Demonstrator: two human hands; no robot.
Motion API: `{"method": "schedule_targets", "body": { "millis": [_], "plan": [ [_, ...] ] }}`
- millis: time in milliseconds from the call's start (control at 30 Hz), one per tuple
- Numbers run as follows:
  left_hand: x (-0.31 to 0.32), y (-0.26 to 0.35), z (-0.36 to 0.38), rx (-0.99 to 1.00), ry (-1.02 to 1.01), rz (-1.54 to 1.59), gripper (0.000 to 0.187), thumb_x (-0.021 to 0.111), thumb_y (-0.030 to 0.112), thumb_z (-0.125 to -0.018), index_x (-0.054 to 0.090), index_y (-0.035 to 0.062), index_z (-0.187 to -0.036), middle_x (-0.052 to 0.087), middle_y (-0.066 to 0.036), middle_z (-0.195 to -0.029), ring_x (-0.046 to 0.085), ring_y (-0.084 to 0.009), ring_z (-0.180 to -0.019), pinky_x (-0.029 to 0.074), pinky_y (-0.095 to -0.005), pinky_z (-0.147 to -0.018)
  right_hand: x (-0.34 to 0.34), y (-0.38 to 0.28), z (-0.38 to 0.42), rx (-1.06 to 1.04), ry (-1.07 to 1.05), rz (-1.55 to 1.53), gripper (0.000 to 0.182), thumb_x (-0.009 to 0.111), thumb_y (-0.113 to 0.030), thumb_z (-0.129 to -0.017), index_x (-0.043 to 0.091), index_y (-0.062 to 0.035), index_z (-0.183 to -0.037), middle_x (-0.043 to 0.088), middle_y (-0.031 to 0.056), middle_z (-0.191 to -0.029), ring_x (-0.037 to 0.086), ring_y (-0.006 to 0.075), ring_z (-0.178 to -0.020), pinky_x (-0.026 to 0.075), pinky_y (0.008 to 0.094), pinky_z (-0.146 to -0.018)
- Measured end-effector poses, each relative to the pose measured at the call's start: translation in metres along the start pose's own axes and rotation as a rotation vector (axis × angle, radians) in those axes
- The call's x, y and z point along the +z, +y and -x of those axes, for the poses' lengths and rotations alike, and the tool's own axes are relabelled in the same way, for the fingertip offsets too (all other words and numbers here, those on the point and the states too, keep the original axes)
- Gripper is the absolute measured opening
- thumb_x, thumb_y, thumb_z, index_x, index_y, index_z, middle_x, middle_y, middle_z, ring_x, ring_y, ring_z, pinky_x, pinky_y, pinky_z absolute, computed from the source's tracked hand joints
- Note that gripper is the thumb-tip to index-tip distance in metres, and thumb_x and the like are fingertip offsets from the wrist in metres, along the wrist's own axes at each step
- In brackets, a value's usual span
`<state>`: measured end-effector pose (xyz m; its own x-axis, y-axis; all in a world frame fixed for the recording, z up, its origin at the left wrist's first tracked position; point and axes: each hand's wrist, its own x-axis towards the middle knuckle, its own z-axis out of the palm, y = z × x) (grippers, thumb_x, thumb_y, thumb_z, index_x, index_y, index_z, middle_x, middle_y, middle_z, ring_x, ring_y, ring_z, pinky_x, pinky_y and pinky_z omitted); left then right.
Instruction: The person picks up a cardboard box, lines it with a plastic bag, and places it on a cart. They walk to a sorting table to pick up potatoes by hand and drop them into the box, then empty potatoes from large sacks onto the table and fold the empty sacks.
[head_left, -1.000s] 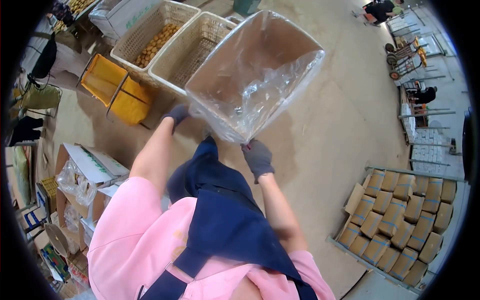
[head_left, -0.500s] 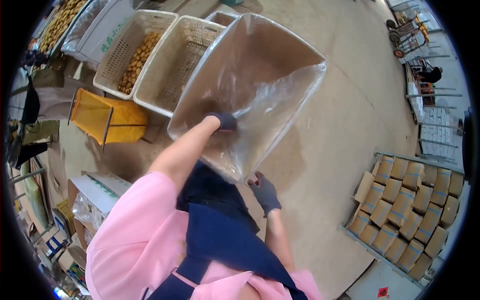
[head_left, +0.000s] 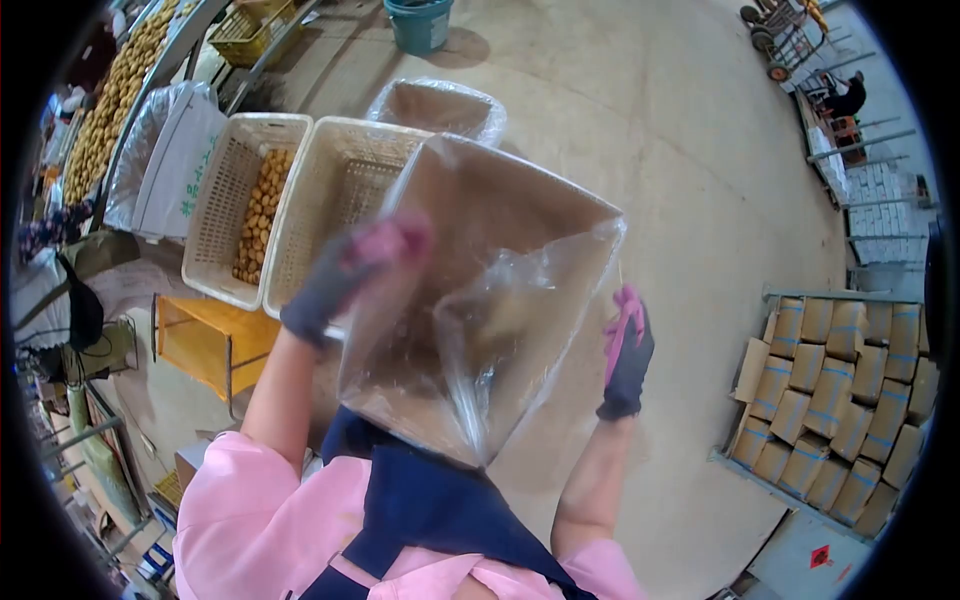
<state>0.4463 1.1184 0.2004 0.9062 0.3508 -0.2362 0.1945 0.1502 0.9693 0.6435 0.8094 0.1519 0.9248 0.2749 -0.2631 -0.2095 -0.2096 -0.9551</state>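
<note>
A cardboard box [head_left: 520,215] lined with a clear plastic bag [head_left: 500,330] is tilted up in front of my chest, its open top facing me and its lower corner against my dark apron. My left hand [head_left: 335,280], in a grey glove with pink fingertips, is motion-blurred and curls over the box's left rim. My right hand [head_left: 628,350], gloved the same way, is raised with fingers pointing up just right of the box's right corner, a small gap away from it.
Behind the box stand a white basket of brown round fruit [head_left: 245,215], an empty white basket [head_left: 330,190] and another plastic-lined box [head_left: 440,105]. A teal bucket [head_left: 420,22] is farther back. A yellow stand [head_left: 200,340] is at left, stacked sealed cartons [head_left: 840,400] at right.
The box has swung lower and closer to my body. My left hand came out of the bag onto the left rim. My right hand rose from under the box to its right side.
</note>
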Motion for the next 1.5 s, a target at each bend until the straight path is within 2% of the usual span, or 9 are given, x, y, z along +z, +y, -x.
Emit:
{"method": "schedule_targets", "body": {
  "millis": [67, 233, 433, 633, 933, 1000, 1167, 1400, 1500],
  "plan": [
    [-0.020, -0.014, -0.059, 0.295, 0.347, 0.115, 0.053, 0.043, 0.041, -0.093, 0.042, 0.0047, -0.132, 0.047, -0.009, -0.130, 0.044, -0.0189, -0.116, 0.030, -0.0337, -0.103, 0.027, -0.028, -0.021, -0.071, -0.042, 0.049, 0.055, 0.038, -0.036, -0.096, 0.033, -0.0003, -0.137, 0.041, 0.0073, -0.136, 0.043, 0.0170, -0.119, 0.040, 0.0284, -0.087],
    [-0.020, -0.044, -0.136, 0.201, 0.017, 0.536, 0.052, 0.037, 0.046, -0.094, 0.049, 0.0042, -0.124, 0.051, -0.009, -0.123, 0.046, -0.0197, -0.114, 0.030, -0.0328, -0.103, 0.060, -0.032, -0.070, -0.125, -0.118, -0.051, 0.050, 0.041, -0.038, -0.095, 0.047, 0.0004, -0.127, 0.051, 0.0039, -0.123, 0.048, 0.0130, -0.106, 0.041, 0.0246, -0.079],
    [-0.036, -0.085, -0.149, -0.210, 0.387, 0.263, 0.051, 0.030, 0.043, -0.097, 0.052, 0.0030, -0.119, 0.058, -0.011, -0.113, 0.052, -0.0213, -0.107, 0.037, -0.0318, -0.097, 0.036, -0.013, -0.091, -0.026, -0.042, -0.021, 0.044, 0.045, -0.034, -0.095, 0.053, 0.0002, -0.121, 0.057, 0.0051, -0.114, 0.052, 0.0126, -0.099, 0.041, 0.0239, -0.073],
    [-0.032, -0.042, 0.009, 0.305, 0.506, 0.219, 0.041, 0.046, 0.036, -0.093, 0.057, 0.0008, -0.111, 0.058, -0.012, -0.115, 0.053, -0.0217, -0.110, 0.040, -0.0333, -0.096, -0.037, -0.047, 0.042, -0.174, 0.012, 0.205, 0.035, 0.055, -0.022, -0.089, 0.055, 0.0026, -0.114, 0.059, 0.0075, -0.111, 0.053, 0.0119, -0.101, 0.042, 0.0265, -0.078],
    [0.168, -0.014, 0.180, 0.308, -0.551, 0.152, 0.077, 0.073, 0.028, -0.074, 0.035, 0.0054, -0.137, 0.060, -0.011, -0.112, 0.053, -0.0167, -0.106, 0.040, -0.0301, -0.091, -0.040, -0.074, 0.220, -0.564, -1.061, 0.669, 0.032, 0.064, -0.020, -0.081, 0.059, -0.0099, -0.111, 0.062, 0.0080, -0.084, 0.059, 0.0209, -0.068, 0.048, 0.0284, -0.063],
    [0.158, -0.016, 0.201, 0.066, -0.721, -0.106, 0.067, 0.073, 0.031, -0.075, 0.045, 0.0075, -0.131, 0.064, -0.007, -0.093, 0.058, -0.0114, -0.087, 0.044, -0.0273, -0.077, -0.058, -0.083, 0.246, -0.263, -1.106, 0.725, 0.046, 0.066, -0.019, -0.080, 0.053, -0.0137, -0.124, 0.061, 0.0051, -0.077, 0.056, 0.0181, -0.063, 0.047, 0.0279, -0.062],
    [0.117, -0.065, 0.253, -0.128, -0.776, -0.552, 0.041, 0.069, 0.026, -0.080, 0.059, 0.0056, -0.114, 0.063, -0.006, -0.090, 0.057, -0.0109, -0.084, 0.044, -0.0257, -0.075, -0.098, -0.051, 0.291, 0.060, -1.117, 0.671, 0.064, 0.067, -0.014, -0.080, 0.039, -0.0190, -0.137, 0.061, 0.0014, -0.081, 0.057, 0.0150, -0.069, 0.048, 0.0278, -0.066],
    [0.175, -0.060, 0.266, 0.367, -0.471, 0.052, 0.049, 0.072, 0.024, -0.076, 0.056, 0.0025, -0.117, 0.058, -0.009, -0.112, 0.054, -0.0163, -0.103, 0.042, -0.0299, -0.087, -0.058, -0.029, 0.323, -0.412, -1.209, 0.594, 0.055, 0.064, -0.011, -0.081, 0.045, -0.0125, -0.132, 0.060, 0.0072, -0.100, 0.058, 0.0184, -0.088, 0.045, 0.0276, -0.081],
    [0.161, -0.059, 0.256, 0.042, -0.720, -0.548, 0.043, 0.069, 0.025, -0.078, 0.057, 0.0068, -0.115, 0.066, -0.011, -0.094, 0.062, -0.0193, -0.083, 0.047, -0.0297, -0.078, -0.076, -0.041, 0.313, -0.218, -1.111, 0.450, 0.051, 0.063, -0.010, -0.082, 0.047, -0.0126, -0.130, 0.061, 0.0062, -0.101, 0.060, 0.0134, -0.088, 0.047, 0.0252, -0.075]
  ]
}}
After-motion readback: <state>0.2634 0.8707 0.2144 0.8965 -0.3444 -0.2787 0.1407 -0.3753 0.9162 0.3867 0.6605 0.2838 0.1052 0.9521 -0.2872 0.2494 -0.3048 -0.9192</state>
